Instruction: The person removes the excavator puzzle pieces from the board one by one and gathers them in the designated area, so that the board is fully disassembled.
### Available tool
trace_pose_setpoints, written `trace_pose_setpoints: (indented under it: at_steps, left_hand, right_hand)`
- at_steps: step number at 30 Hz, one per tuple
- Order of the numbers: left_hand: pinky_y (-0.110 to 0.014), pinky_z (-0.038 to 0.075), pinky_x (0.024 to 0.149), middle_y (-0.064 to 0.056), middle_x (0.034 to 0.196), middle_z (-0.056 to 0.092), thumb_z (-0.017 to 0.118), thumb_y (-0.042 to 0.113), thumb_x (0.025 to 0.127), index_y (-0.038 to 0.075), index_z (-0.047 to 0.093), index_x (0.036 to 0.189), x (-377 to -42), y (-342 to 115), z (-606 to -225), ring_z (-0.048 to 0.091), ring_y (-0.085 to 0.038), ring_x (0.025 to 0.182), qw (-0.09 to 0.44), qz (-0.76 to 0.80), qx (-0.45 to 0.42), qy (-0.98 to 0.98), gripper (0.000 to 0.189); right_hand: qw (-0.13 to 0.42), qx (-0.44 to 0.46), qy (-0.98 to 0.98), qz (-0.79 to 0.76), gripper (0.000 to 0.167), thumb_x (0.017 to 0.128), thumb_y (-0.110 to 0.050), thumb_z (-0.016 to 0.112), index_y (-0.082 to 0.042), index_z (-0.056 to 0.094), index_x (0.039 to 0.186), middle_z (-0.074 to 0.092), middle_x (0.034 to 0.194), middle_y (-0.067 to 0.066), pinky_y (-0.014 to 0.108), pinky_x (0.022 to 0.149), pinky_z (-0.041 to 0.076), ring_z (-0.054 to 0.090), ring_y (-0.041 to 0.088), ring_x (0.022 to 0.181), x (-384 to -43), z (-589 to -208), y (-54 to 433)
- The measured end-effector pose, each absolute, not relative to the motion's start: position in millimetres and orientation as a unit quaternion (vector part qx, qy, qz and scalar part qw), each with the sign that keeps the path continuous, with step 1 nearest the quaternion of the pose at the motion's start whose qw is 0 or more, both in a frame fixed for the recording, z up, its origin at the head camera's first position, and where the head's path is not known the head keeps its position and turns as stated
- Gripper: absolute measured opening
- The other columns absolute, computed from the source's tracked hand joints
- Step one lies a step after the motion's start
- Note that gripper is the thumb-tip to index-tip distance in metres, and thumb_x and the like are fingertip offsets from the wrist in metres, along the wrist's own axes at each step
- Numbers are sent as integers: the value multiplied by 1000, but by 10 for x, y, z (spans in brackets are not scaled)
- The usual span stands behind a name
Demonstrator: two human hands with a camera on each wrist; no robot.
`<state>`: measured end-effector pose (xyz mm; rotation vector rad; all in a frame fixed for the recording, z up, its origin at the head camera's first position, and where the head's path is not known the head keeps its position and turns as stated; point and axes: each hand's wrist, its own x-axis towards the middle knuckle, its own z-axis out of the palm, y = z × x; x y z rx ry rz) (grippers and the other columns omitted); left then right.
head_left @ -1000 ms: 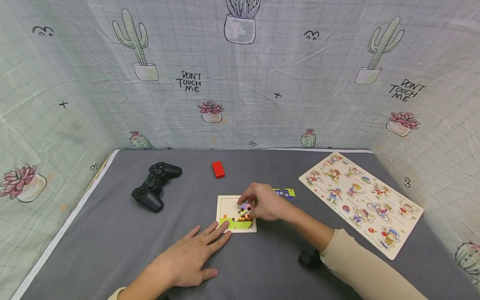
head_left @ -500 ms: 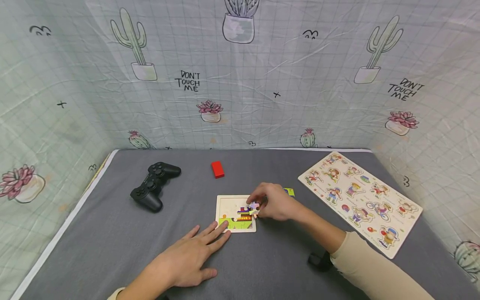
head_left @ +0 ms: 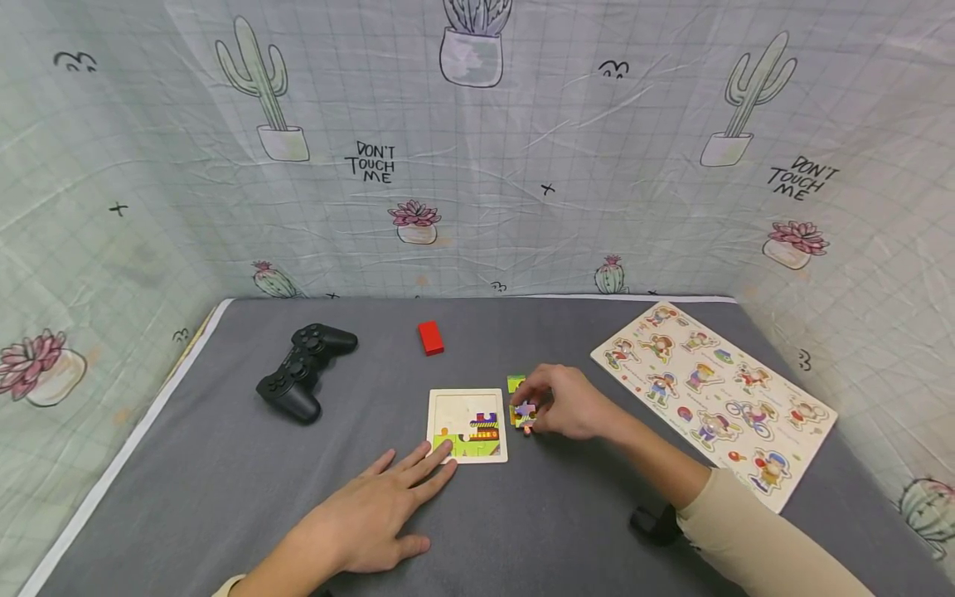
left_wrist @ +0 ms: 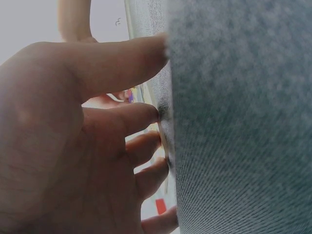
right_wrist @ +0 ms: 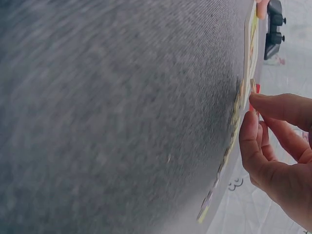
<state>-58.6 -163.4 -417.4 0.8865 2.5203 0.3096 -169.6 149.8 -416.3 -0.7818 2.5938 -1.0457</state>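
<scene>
A pale cloth printed with potted cacti, the backdrop (head_left: pixel 477 166), rises behind and beside the desk (head_left: pixel 179 506), which is covered in dark grey fabric. The biggest thing on it is the picture board (head_left: pixel 712 404), lying at a slant at the right, printed with small figures. The left hand (head_left: pixel 376 518) lies palm down, fingers straight and apart, some fingertips on the near left corner of the puzzle tray; the left wrist view adds the underside of its palm and thumb. The right hand (head_left: pixel 569 402) is just right of the tray, thumb and fingers clamped on a puzzle piece. At the left lies the black controller (head_left: pixel 307 369). The square puzzle tray (head_left: pixel 455 409) is partly filled, along its near edge and at its right. A row of loose pieces (right_wrist: pixel 224 161) stretches over the desk in the right wrist view; the head view shows only a part by the tray, the hand covering the rest. The red block (head_left: pixel 430 338) sits beyond the tray. Smallest is the puzzle piece (head_left: pixel 525 412): purple-topped from the head, a thin edge from the right wrist.
</scene>
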Motion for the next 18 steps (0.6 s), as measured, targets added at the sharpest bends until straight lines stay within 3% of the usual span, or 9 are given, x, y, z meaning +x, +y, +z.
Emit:
trace_pose_setpoints:
  at_steps: [18]
  left_hand:
    - [-63, 24, 126, 6, 176, 16, 75, 45, 93, 25, 31, 166, -572, -1644, -4170, 19, -23, 162, 216, 115, 322, 914, 87]
  right_hand:
    - [113, -251, 898, -345, 33, 74, 5, 84, -8, 82, 103, 71, 101, 6, 23, 69, 53, 63, 21, 87, -1752, -4172, 1780]
